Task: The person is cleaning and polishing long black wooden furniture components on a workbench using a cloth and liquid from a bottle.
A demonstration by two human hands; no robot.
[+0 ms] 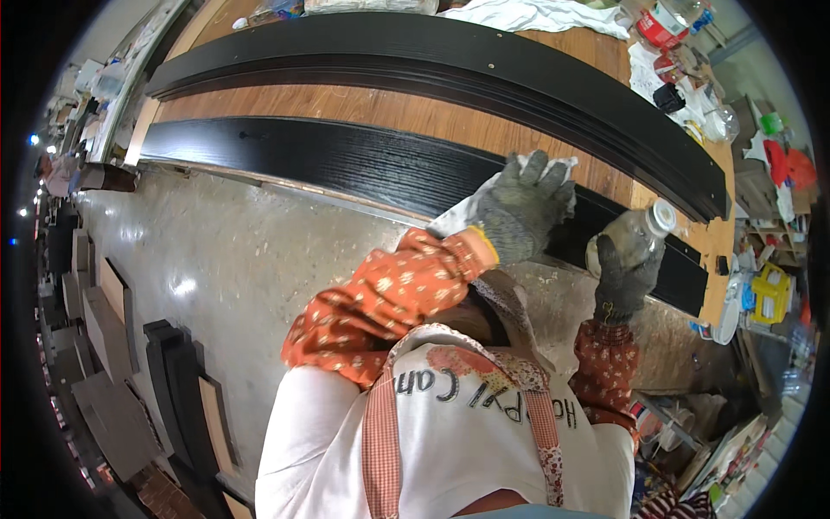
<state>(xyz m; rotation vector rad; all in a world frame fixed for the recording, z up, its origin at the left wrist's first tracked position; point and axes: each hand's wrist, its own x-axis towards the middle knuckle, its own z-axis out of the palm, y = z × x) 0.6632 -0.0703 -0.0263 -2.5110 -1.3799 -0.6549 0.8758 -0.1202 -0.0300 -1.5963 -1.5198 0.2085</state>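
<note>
My left hand (521, 208), in a grey work glove, presses a white cloth (462, 210) flat onto a long black wood-grain board (328, 156) that lies on the wooden workbench (389, 108). My right hand (624, 272), also gloved, grips a clear plastic bottle (644, 229) with a white cap, held just above the board's right end. A second, longer black moulded board (450, 56) lies further back on the bench. My orange flowered sleeves and white apron fill the lower middle.
White rags (536, 13), cans and small clutter crowd the bench's far right end. Shelves with mixed items stand at the right. Stacked dark and wood-coloured panels (173, 381) lean on the concrete floor at the lower left.
</note>
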